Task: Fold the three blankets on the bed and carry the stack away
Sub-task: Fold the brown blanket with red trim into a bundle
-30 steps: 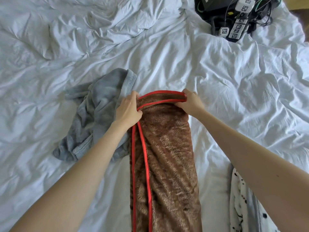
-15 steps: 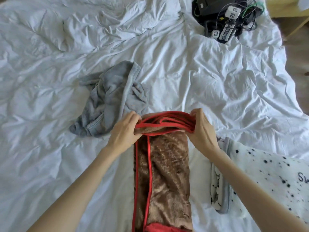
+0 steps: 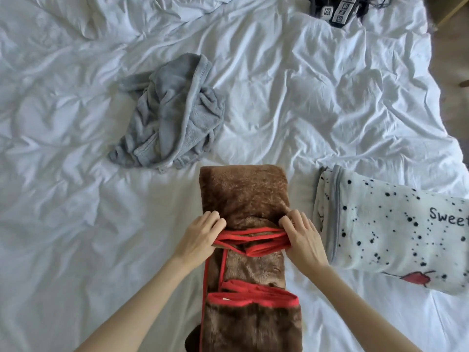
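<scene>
Both bare forearms reach forward, converging slightly. The left hand (image 3: pixel 200 237) and right hand (image 3: pixel 303 235) sit level, palms down, fingers curled and pinched closed (knuckles facing up), thumbs hidden.

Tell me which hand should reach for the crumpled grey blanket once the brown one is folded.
Left. The grey blanket lies up and left of the brown blanket, on the left hand's side. The right hand sits nearer the folded spotted blanket.
</scene>
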